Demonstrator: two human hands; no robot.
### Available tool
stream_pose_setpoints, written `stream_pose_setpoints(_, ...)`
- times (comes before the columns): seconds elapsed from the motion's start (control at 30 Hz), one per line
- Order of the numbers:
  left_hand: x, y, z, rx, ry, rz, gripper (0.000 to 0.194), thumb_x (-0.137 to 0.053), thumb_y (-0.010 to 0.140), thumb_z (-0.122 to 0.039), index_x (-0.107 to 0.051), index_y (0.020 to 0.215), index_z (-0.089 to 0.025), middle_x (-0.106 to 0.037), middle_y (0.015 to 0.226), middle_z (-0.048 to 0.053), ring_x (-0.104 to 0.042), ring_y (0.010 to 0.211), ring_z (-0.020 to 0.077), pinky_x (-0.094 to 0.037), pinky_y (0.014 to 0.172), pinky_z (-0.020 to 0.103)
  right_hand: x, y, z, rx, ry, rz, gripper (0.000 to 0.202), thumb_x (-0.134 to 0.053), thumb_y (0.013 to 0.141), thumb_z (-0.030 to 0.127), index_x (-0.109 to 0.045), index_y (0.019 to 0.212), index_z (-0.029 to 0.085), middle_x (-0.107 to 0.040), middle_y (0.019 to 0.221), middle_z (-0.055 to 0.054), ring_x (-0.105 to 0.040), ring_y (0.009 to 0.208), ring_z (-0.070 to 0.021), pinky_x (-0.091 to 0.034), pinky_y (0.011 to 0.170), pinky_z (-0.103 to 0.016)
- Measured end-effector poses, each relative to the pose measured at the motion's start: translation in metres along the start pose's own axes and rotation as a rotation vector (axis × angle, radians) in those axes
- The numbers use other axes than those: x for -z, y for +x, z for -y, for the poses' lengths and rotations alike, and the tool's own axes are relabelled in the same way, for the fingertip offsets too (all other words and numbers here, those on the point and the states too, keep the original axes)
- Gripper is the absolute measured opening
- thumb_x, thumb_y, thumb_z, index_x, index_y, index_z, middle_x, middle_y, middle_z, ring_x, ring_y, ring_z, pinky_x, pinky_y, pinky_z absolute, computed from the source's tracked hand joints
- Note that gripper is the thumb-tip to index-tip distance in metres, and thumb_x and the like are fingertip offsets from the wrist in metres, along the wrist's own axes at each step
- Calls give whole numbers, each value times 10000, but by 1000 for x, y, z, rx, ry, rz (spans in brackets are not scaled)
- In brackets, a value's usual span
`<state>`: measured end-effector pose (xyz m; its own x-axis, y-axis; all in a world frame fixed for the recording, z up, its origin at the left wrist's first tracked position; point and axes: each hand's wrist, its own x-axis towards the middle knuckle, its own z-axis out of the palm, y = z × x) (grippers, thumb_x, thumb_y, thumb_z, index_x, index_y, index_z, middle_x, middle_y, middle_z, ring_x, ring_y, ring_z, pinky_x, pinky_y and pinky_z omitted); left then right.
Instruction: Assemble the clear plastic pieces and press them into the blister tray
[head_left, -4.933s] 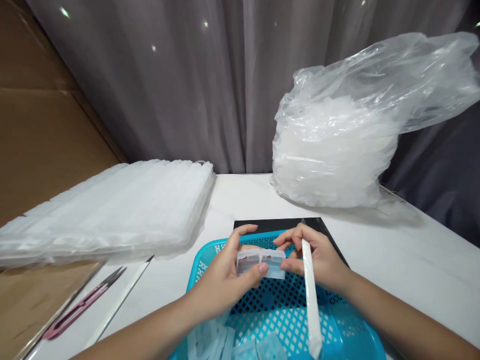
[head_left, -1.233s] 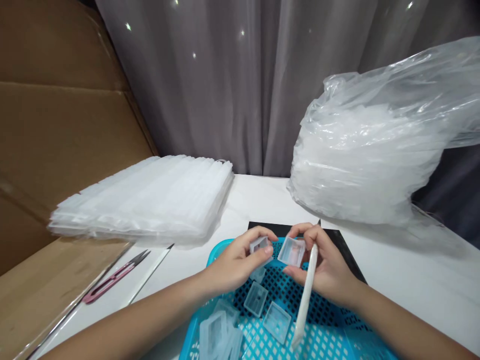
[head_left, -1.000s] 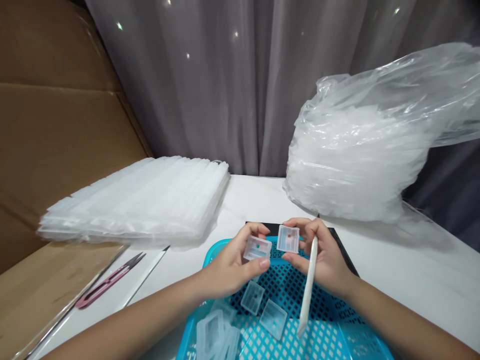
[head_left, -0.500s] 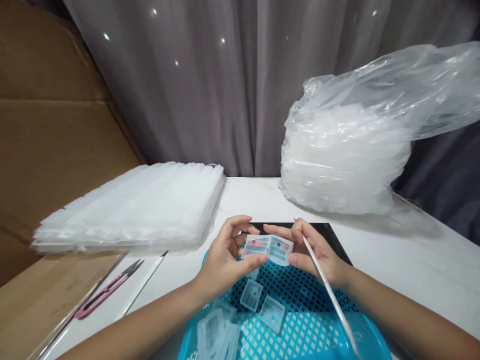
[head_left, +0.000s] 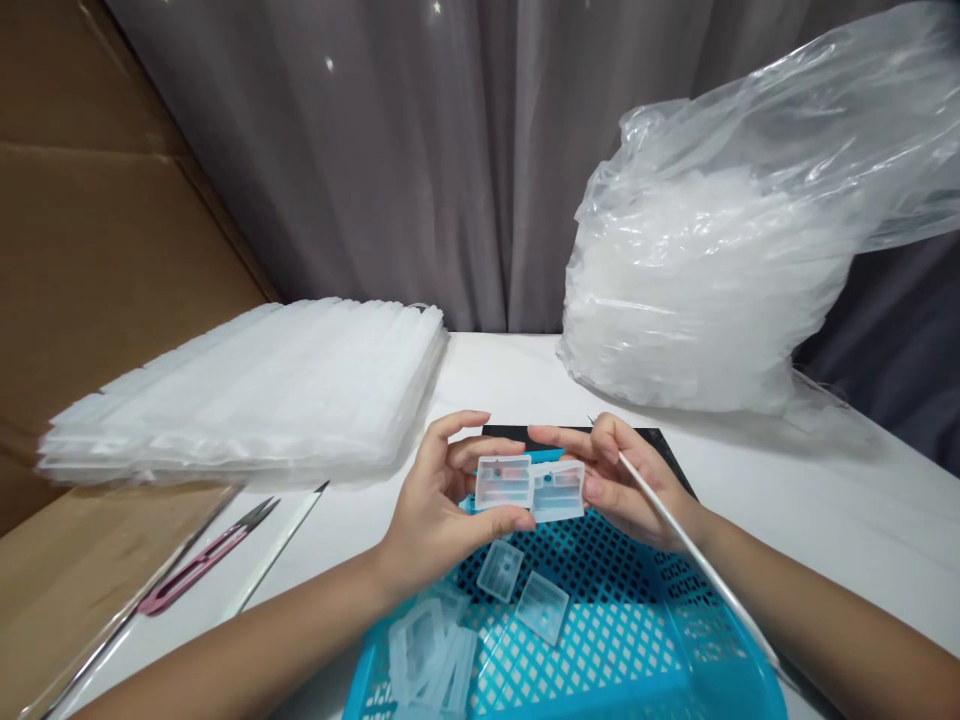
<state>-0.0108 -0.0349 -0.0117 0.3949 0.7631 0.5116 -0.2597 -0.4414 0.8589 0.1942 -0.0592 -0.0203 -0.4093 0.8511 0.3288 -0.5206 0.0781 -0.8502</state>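
My left hand (head_left: 439, 490) is closed on a small translucent plastic box (head_left: 504, 483), its hollow side facing me, pinched between thumb and fingers. Against its right edge sits a second, similar box (head_left: 559, 492), slightly lower; whether the two are joined I cannot tell. My right hand (head_left: 637, 485) grips that second box at its right side with thumb and fingertips. Across the same hand lies a slim white-handled tool (head_left: 697, 560), its thin dark tip pointing up and away. Below both hands is a blue perforated basket (head_left: 600, 680) containing several more translucent boxes (head_left: 542, 607).
Pink-handled thread snips (head_left: 199, 570) and another slim white tool (head_left: 277, 550) with a dark tip lie at left. Behind them is a stack of white plastic packs (head_left: 247, 390). A large clear bag (head_left: 697, 290) of white material stands back right. A cardboard box (head_left: 90, 280) rises at far left.
The boxes have turned from an angled, book-like pose to facing me nearly flat, the right one sitting a little lower. The white tool's rear end has swung right. The view has tilted slightly down.
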Motion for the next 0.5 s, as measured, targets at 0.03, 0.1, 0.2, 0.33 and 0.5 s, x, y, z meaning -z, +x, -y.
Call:
stream_pose_setpoints(0.03,0,0,0,1,6,0,693,-856,644,-158,-431,1181,-260,-689,1035,12,-678,882,141,-566,749,184,0,0,0,-1,1,-6,331,-645,841,238,-321,774,229,-528,1354,-83,-582,1128,-254,-482,872,-443)
stream_pose_setpoints(0.1,0,0,-1,3,12,-1,686,-851,648,-151,-430,1178,-261,-690,1031,9,-677,880,137,-566,748,180,0,1,0,-3,-6,-7,333,-653,836,248,-326,774,227,-540,1335,-82,-590,1109,-248,-492,852,-419)
stream_pose_setpoints(0.2,-1,0,-2,11,11,-3,661,-838,670,-156,-429,1178,-264,-690,1029,6,-675,887,132,-566,753,180,0,1,0,-11,0,2,321,-649,839,234,-335,775,223,-576,1277,-71,-605,1063,-216,-499,792,-348)
stream_pose_setpoints(0.33,-1,0,-1,-11,9,11,638,-822,698,-175,-424,1188,-265,-682,1035,10,-669,900,127,-559,761,173,-2,2,3,-9,35,13,297,-642,845,199,-354,775,216,-627,1166,-46,-626,898,-136,-477,670,-239)
stream_pose_setpoints(0.5,1,-3,3,-28,68,97,684,-811,718,-288,-391,1259,-290,-632,1124,41,-644,979,148,-543,817,197,-1,2,2,-19,13,3,297,-637,850,200,-351,774,214,-643,1092,-45,-574,679,-77,-444,619,-222)
